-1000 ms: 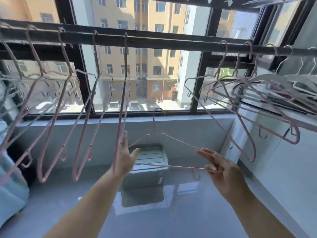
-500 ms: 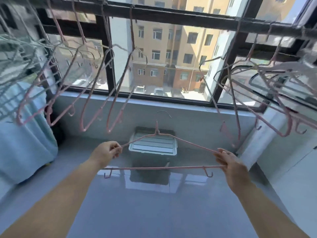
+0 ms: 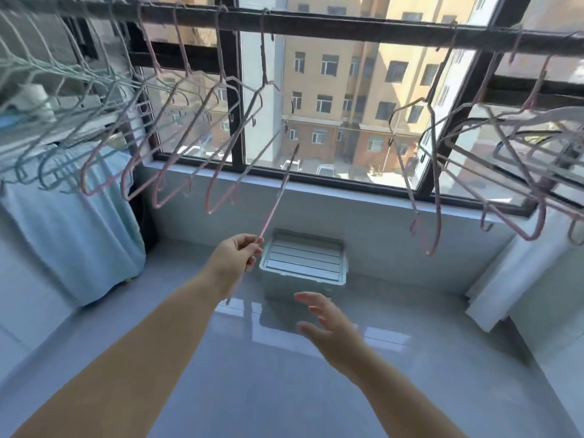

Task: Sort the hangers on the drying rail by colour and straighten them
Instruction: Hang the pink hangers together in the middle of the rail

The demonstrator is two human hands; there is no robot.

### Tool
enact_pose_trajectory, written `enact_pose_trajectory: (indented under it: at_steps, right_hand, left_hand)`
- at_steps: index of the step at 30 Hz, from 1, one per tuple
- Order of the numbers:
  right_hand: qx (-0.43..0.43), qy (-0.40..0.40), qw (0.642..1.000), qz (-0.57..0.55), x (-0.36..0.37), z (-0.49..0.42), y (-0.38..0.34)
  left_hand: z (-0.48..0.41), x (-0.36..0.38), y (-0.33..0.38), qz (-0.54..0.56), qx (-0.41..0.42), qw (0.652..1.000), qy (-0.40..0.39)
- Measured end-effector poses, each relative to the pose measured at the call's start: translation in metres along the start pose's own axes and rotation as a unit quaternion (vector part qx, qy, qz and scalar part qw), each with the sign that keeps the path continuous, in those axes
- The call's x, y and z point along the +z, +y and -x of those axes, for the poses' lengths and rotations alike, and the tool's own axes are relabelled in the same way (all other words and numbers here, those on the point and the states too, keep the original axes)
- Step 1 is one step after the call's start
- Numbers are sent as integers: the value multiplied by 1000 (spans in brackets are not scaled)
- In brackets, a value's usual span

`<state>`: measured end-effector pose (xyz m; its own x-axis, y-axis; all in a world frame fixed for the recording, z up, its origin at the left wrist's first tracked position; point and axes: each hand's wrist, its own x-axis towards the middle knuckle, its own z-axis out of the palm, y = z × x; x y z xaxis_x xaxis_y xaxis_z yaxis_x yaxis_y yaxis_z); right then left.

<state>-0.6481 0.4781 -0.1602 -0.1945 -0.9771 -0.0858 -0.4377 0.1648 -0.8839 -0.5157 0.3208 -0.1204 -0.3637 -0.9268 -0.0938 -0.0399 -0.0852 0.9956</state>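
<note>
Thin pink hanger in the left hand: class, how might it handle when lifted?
Probably light: the left hand holds the thin pink wire hanger with one pinch. Likely stiff: it runs straight past the grip. May swing, held at one point.

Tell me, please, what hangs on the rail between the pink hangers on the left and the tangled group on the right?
Nothing; the head view shows that stretch of rail bare.

The left hand (image 3: pixel 234 259) is covering a stretch of the pink hanger (image 3: pixel 275 202), its top blurring against the window (image 3: pixel 235 105); the hangers on the right (image 3: pixel 542 216) are running past the edge.
</note>
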Motion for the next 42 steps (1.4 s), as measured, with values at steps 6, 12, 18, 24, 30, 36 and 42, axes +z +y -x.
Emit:
enact_pose_trajectory:
  at_steps: [6, 12, 18, 24, 30, 36, 42]
  right_hand:
    - [-94, -6, 996, 11, 20, 5, -54]
    - [-195, 113, 974, 8, -5, 5, -79]
    - [-255, 231, 937, 57, -22, 6, -91]
    - [-259, 260, 929, 53, -30, 1, -121]
    - [-220, 266, 937, 60, -34, -25, -139]
    - [-200, 264, 940, 77, -31, -31, -132]
    - [-178, 243, 950, 77, -32, -22, -123]
  left_hand:
    - [22, 36, 42, 167, -15, 985, -47]
    - [36, 47, 76, 207, 10, 970, -129]
    - [46, 38, 109, 166, 89, 965, -185]
    - [39, 32, 145, 165, 132, 955, -211]
    - [14, 37, 158, 178, 76, 963, -185]
    - [7, 43, 148, 162, 56, 972, -160]
    - [7, 51, 131, 132, 85, 980, -125]
